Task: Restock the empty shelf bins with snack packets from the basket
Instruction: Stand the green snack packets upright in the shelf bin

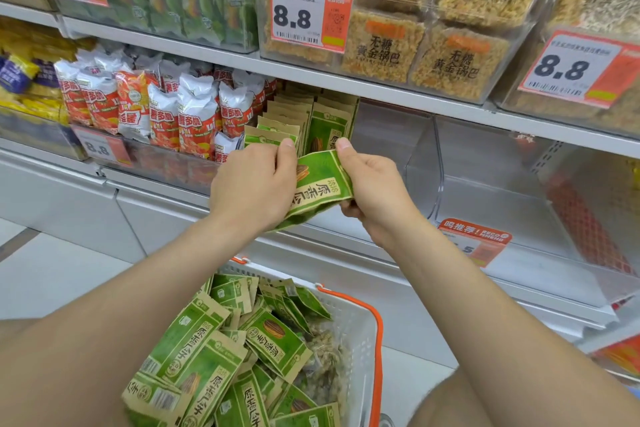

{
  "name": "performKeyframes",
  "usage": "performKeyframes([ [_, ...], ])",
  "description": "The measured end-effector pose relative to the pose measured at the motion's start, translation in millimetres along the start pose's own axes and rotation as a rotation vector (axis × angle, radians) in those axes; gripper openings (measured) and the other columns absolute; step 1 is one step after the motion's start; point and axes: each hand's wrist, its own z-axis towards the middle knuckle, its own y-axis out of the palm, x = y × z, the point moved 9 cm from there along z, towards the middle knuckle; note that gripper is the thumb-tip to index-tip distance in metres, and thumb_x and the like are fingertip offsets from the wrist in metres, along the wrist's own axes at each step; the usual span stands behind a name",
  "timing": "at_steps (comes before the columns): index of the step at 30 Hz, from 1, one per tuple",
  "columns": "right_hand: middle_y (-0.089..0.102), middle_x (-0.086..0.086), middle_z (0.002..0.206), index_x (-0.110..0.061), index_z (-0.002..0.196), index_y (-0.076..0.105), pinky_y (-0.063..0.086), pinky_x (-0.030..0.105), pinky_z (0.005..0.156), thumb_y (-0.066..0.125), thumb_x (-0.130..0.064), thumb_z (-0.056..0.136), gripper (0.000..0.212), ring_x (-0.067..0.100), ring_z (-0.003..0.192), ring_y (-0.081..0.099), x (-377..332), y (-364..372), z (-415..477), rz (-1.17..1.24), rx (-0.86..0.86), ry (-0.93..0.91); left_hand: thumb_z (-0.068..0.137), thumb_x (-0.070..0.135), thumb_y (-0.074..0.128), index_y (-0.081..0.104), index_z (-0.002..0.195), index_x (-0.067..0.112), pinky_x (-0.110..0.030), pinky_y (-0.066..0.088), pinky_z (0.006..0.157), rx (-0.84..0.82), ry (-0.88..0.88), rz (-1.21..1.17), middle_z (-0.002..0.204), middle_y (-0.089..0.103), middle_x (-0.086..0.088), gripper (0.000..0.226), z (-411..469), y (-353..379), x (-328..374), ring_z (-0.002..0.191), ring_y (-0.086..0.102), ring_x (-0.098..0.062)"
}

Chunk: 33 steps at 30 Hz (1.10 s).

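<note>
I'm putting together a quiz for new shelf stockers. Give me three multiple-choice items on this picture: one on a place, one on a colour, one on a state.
1. Where is the empty clear bin? A. right of the shelved green packets B. on the top shelf C. on the floor
2. What colour is the handle of the basket? A. blue B. orange C. black
3. How is the held packet kept in front of the shelf? A. lying loose B. pinched by one hand only C. gripped by both hands
Answers: 1 A, it sits on the same shelf, right of that row. 2 B, the handle is orange against the white basket. 3 C, the left hand and right hand each grip a side.
</note>
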Motion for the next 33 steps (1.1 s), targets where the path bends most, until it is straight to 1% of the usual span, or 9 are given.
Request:
performKeyframes([
  [3, 0.057, 0.007, 0.067, -0.012, 0.081, 0.065, 0.025, 0.02, 0.037, 0.068, -0.049, 0.098, 0.041, 0.012, 0.045, 0.038, 11, -8, 3, 0.194, 0.047, 0.166, 0.11, 0.05, 0.038, 0.056, 0.062, 0.018, -0.035, 0.033, 0.057, -0.055, 0.063, -0.132, 0.057, 0.056, 0.005, 0.06, -4, 4, 11, 0.059, 0.056, -0.015],
  [6, 0.065, 0.005, 0.07, -0.013, 0.089, 0.07, 0.037, 0.021, 0.04, 0.075, -0.048, 0.093, 0.036, 0.014, 0.052, 0.05, 19, -13, 5, 0.282, 0.091, 0.226, 0.106, 0.06, 0.039, 0.061, 0.075, 0.019, -0.04, 0.045, 0.065, -0.033, 0.014, -0.057, 0.067, 0.063, 0.002, 0.056, -6, 11, 5, 0.069, 0.061, -0.02],
  [9, 0.074, 0.005, 0.08, -0.016, 0.098, 0.073, 0.053, 0.027, 0.057, 0.07, -0.049, 0.096, 0.033, 0.017, 0.065, 0.065, 25, -3, 3, 0.257, 0.033, 0.284, 0.107, 0.057, 0.039, 0.054, 0.088, 0.017, -0.042, 0.041, 0.069, 0.023, -0.049, -0.005, 0.078, 0.063, -0.002, 0.046, -2, 14, -4, 0.078, 0.06, -0.03],
  [12, 0.076, 0.004, 0.08, -0.016, 0.103, 0.071, 0.056, 0.03, 0.059, 0.057, -0.043, 0.105, 0.03, 0.02, 0.067, 0.071, 34, 4, 1, 0.189, 0.032, 0.319, 0.105, 0.053, 0.047, 0.046, 0.105, 0.024, -0.042, 0.046, 0.067, -0.008, 0.01, -0.099, 0.079, 0.066, 0.003, 0.03, 0, 16, 2, 0.076, 0.065, -0.022],
  [16, 0.077, 0.003, 0.077, -0.014, 0.106, 0.072, 0.055, 0.026, 0.049, 0.051, -0.039, 0.109, 0.033, 0.013, 0.057, 0.07, 31, -8, 3, 0.152, 0.145, 0.263, 0.093, 0.064, 0.062, 0.043, 0.118, 0.034, -0.043, 0.052, 0.074, -0.181, 0.264, -0.078, 0.097, 0.065, 0.012, 0.043, -11, 20, 31, 0.085, 0.063, -0.012],
  [21, 0.079, 0.019, 0.089, 0.002, 0.101, 0.075, 0.059, 0.033, 0.052, 0.06, -0.033, 0.106, 0.039, 0.032, 0.078, 0.079, 26, -16, 6, 0.173, 0.207, 0.177, 0.079, 0.072, 0.07, 0.041, 0.129, 0.037, -0.043, 0.053, 0.082, -0.288, 0.3, -0.067, 0.112, 0.059, 0.015, 0.067, -9, 25, 31, 0.096, 0.059, -0.01],
  [25, 0.079, 0.02, 0.091, 0.003, 0.102, 0.075, 0.062, 0.035, 0.061, 0.06, -0.031, 0.106, 0.038, 0.034, 0.083, 0.079, 14, -9, 9, 0.217, 0.15, 0.079, 0.07, 0.073, 0.077, 0.043, 0.134, 0.03, -0.04, 0.055, 0.082, -0.269, 0.214, -0.044, 0.11, 0.064, 0.016, 0.084, -2, 26, 18, 0.097, 0.064, -0.009],
  [28, 0.079, 0.021, 0.097, 0.007, 0.103, 0.074, 0.064, 0.038, 0.07, 0.058, -0.019, 0.108, 0.031, 0.033, 0.088, 0.079, 11, -3, 11, 0.23, 0.061, 0.067, 0.068, 0.071, 0.083, 0.05, 0.125, 0.026, -0.039, 0.056, 0.082, -0.226, 0.043, -0.106, 0.104, 0.067, 0.016, 0.08, 2, 25, 4, 0.096, 0.066, -0.01],
  [33, 0.079, 0.019, 0.092, 0.004, 0.094, 0.077, 0.066, 0.042, 0.072, 0.064, -0.012, 0.104, 0.023, 0.03, 0.083, 0.078, 4, -13, 15, 0.178, 0.126, -0.003, 0.077, 0.047, 0.09, 0.058, 0.12, 0.028, -0.029, 0.056, 0.082, -0.289, -0.11, -0.405, 0.105, 0.07, 0.016, 0.057, -2, 35, 2, 0.094, 0.068, 0.0],
])
